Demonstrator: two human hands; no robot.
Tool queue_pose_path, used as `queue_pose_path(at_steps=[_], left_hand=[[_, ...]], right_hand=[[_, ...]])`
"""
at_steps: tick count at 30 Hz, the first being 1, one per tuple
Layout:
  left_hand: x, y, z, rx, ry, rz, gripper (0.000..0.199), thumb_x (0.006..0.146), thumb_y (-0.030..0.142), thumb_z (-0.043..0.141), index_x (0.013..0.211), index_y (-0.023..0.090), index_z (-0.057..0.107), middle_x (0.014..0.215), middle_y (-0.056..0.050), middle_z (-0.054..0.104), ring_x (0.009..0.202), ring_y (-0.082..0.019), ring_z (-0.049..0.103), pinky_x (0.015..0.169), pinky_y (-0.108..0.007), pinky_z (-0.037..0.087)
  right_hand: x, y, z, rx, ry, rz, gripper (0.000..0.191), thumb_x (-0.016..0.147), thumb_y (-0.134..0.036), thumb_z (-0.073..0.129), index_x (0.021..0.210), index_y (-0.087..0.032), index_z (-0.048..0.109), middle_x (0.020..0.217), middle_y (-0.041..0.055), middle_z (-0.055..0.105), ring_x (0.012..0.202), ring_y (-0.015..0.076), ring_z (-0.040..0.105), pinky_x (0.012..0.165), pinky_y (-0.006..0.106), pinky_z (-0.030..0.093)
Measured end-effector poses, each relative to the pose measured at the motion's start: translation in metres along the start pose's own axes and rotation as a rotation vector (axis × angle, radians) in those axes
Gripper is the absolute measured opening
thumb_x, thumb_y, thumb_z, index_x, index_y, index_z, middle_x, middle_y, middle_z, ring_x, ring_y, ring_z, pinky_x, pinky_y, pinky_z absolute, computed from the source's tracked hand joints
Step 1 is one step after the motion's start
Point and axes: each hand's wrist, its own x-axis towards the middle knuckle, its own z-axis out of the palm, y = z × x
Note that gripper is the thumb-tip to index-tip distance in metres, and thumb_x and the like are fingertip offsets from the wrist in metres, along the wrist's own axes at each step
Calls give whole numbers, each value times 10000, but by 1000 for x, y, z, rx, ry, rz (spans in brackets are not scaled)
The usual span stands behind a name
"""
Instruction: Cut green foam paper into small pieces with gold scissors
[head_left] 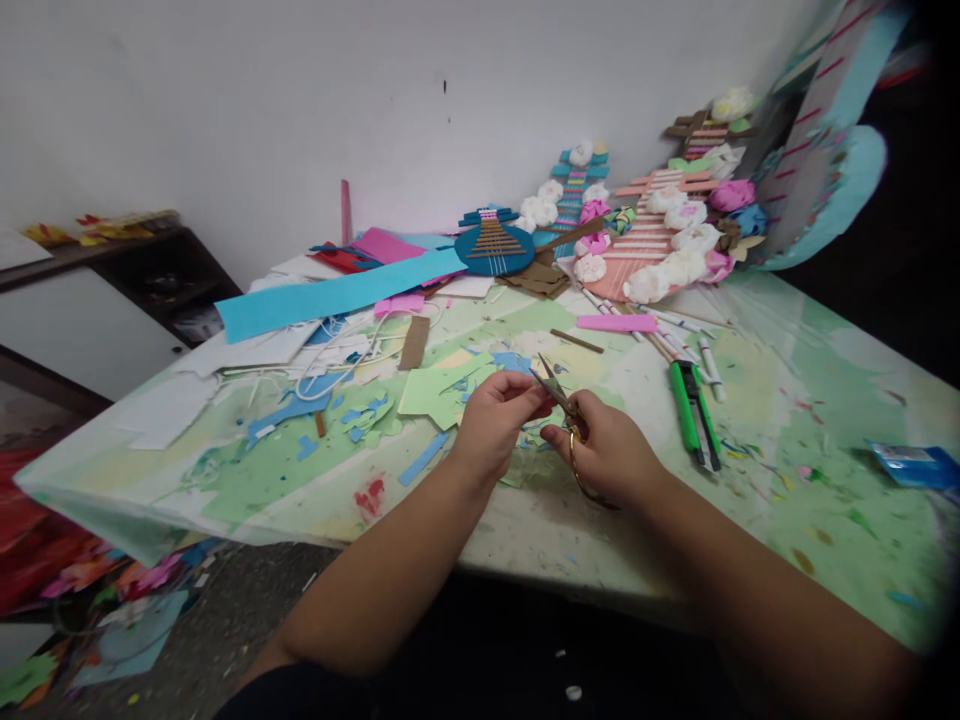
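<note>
My right hand point(611, 450) holds a pair of scissors point(559, 393) with gold handles, their dark blades slightly apart and pointing up and left. My left hand point(496, 425) is pinched close beside the blades, and what its fingertips hold is too small to name. Under and behind the hands lie light green paper point(442, 392) and small blue scraps point(367, 415). A blue paper strip point(424, 458) rests left of my left wrist. To the right of my right hand is a green box cutter point(694, 415).
Decorated paper instruments point(495, 247) lean along the wall at the back, several with paper flowers. A long turquoise strip point(337, 297), white cord point(330, 375) and a pink piece point(616, 323) lie on the table point(277, 500). At the right edge is a blue packet point(911, 465).
</note>
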Motion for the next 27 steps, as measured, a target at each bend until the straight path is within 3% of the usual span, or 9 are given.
queue_pose_path(at_steps=[14,27], left_hand=[[0,0,0,-37,-4,19,162,566,205,629,632,133,500,565,29,580,533,-83,560,605,-245,441],[3,10,-10,357,-65,211,105,624,218,549,655,134,603,584,13,552,568,-66,484,571,-196,383]], right_hand=[[-1,-4,0,-189,-31,37,347,751,-505,288,797,-176,391,648,51,558,573,171,496,445,227,211],[1,-3,-3,-322,-68,36,364,744,-534,275,769,-192,396,621,41,563,552,177,510,429,227,188]])
